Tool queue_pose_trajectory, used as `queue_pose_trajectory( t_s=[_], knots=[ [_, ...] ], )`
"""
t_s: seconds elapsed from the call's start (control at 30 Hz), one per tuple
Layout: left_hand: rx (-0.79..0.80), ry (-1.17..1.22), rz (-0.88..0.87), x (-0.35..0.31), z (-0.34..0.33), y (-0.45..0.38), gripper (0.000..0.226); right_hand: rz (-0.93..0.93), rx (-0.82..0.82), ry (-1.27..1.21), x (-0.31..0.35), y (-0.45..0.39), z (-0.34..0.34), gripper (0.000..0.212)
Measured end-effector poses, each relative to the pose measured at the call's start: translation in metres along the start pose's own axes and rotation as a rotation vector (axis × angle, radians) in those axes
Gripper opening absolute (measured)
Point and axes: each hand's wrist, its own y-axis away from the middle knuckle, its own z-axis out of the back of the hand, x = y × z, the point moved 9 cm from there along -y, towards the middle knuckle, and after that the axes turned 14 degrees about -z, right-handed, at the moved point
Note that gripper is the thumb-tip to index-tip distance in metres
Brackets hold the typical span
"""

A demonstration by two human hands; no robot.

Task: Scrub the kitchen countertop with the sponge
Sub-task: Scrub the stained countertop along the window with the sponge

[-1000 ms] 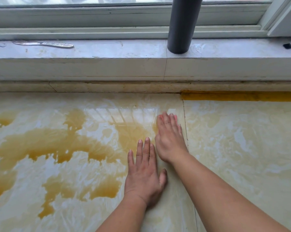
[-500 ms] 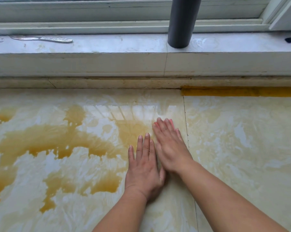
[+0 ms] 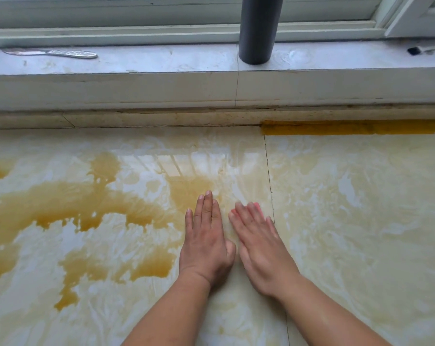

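The pale marble countertop (image 3: 348, 221) is wet and carries brown-yellow puddles (image 3: 61, 206) across its left half. My left hand (image 3: 206, 243) lies flat on it, palm down, fingers together, at the puddle's right edge. My right hand (image 3: 258, 243) lies flat just beside it, palm down, fingers pointing up-left, slightly blurred. Both hands hold nothing. No sponge is in view.
A raised white sill (image 3: 161, 63) runs along the back under the window. On it stand a dark grey pipe (image 3: 257, 28), a metal knife (image 3: 54, 53) at the left and a small black brush (image 3: 416, 50) at the far right. A yellow strip (image 3: 348, 128) lines the counter's back right edge.
My right hand has slid back toward me, from ahead of the left hand to level beside it. The left hand has stayed put. The view has tilted down slightly.
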Motion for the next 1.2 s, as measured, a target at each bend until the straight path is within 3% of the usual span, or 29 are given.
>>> queue_pose_trajectory(
  t_s=[0.2,0.33,0.53,0.73,0.97,1.2],
  knots=[
    [-0.211,0.234,-0.020,0.003,0.020,0.006,0.084,-0.106,-0.071,0.003,-0.014,0.082,-0.022,0.070],
    [-0.154,0.167,-0.016,0.004,0.017,0.001,0.069,-0.127,-0.055,0.081,-0.012,0.081,-0.024,0.069],
    [-0.033,-0.026,-0.021,0.030,0.018,0.004,0.072,-0.174,-0.064,0.106,0.000,0.029,-0.014,0.072],
    [0.006,-0.137,0.015,0.079,0.033,0.006,0.085,-0.169,-0.094,0.099,0.014,0.060,-0.037,0.071],
    [0.010,-0.145,0.016,0.086,0.030,0.004,0.085,-0.238,-0.085,0.060,0.046,-0.036,-0.019,0.071],
    [-0.006,-0.103,-0.002,0.085,0.030,0.005,0.078,-0.141,-0.066,0.043,0.047,0.032,-0.044,0.072]
  ],
)
